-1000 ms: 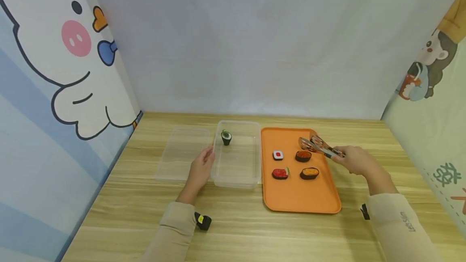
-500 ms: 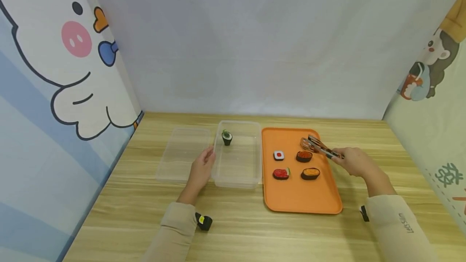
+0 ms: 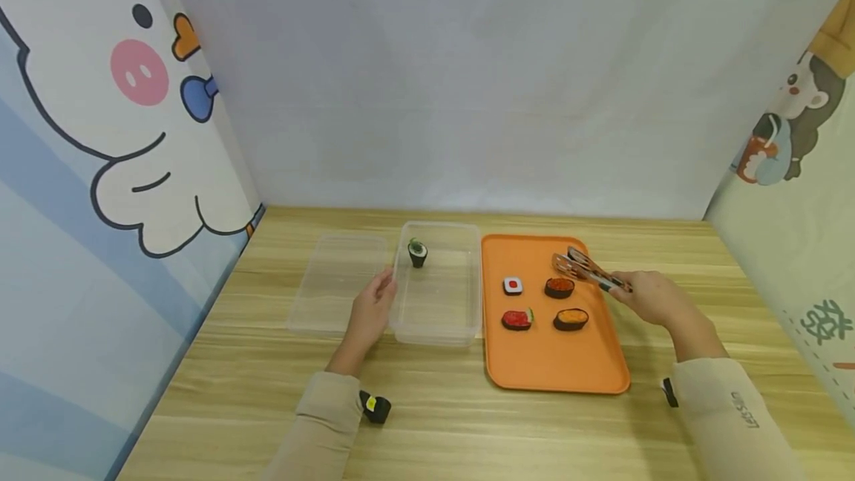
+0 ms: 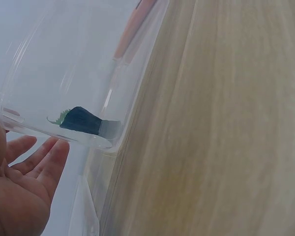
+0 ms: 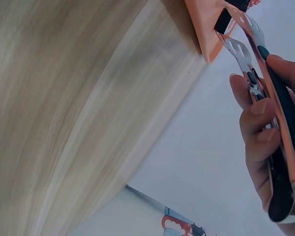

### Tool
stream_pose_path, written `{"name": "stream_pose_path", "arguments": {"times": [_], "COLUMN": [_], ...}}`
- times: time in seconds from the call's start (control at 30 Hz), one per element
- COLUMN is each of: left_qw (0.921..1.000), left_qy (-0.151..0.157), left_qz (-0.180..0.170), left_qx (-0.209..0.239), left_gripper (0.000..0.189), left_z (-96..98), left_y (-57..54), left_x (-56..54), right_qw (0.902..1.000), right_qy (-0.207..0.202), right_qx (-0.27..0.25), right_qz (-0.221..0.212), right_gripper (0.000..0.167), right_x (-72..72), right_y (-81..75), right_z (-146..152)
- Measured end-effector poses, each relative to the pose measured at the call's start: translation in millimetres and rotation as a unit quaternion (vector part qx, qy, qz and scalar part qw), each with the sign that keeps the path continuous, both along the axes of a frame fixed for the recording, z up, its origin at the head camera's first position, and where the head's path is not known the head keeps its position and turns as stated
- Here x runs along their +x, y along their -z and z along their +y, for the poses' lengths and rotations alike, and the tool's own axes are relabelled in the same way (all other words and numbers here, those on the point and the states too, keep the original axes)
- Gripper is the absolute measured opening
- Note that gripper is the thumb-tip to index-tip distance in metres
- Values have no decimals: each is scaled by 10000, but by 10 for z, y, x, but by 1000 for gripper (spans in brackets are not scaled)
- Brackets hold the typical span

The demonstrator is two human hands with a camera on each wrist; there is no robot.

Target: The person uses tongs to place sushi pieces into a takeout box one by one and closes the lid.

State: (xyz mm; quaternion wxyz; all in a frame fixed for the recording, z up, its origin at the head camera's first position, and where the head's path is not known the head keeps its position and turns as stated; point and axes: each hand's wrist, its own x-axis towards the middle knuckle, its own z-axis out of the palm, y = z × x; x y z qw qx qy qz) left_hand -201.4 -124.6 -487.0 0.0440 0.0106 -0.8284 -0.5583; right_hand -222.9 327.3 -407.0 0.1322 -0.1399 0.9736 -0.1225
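My left hand [image 3: 372, 308] touches the left wall of a clear plastic box [image 3: 437, 338], its fingers loosely extended. In the box stands a toy sushi hand roll [image 3: 417, 253] with a dark wrap and green top. My right hand [image 3: 653, 297] grips metal serving tongs [image 3: 584, 269] whose prongs reach over the far right of an orange tray [image 3: 554, 362]. The prongs stand apart, just behind a red-roe sushi [image 3: 559, 288]; whether they touch it cannot be told. Also on the tray are an orange-topped sushi [image 3: 571, 319], a red-topped sushi [image 3: 517, 319] and a white roll [image 3: 512, 286].
A clear flat lid [image 3: 334, 288] lies left of the box on the wooden table [image 3: 441, 421]. The box and tray stand side by side, nearly touching. A pale curtain [image 3: 467, 80] rises behind, with printed cloth on both sides.
The tongs' far prong has shifted slightly while my right hand keeps its grip near the same place. My left hand stays at the box. The whole view has shifted a little.
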Motion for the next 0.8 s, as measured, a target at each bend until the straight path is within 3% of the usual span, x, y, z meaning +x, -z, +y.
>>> {"name": "stream_pose_path", "arguments": {"times": [0.3,0.8], "left_qw": [10000,10000], "left_qy": [1,9], "left_qz": [1,-57], "left_qx": [33,39], "left_gripper": [42,42], "left_z": [-8,-4], "left_y": [22,4], "left_x": [-9,3], "right_qw": [9998,9999], "right_qy": [-94,-125], "right_qx": [18,34], "right_qz": [164,112], "right_gripper": [42,45], "right_x": [11,27], "right_y": [15,-59], "right_z": [-37,-66]}}
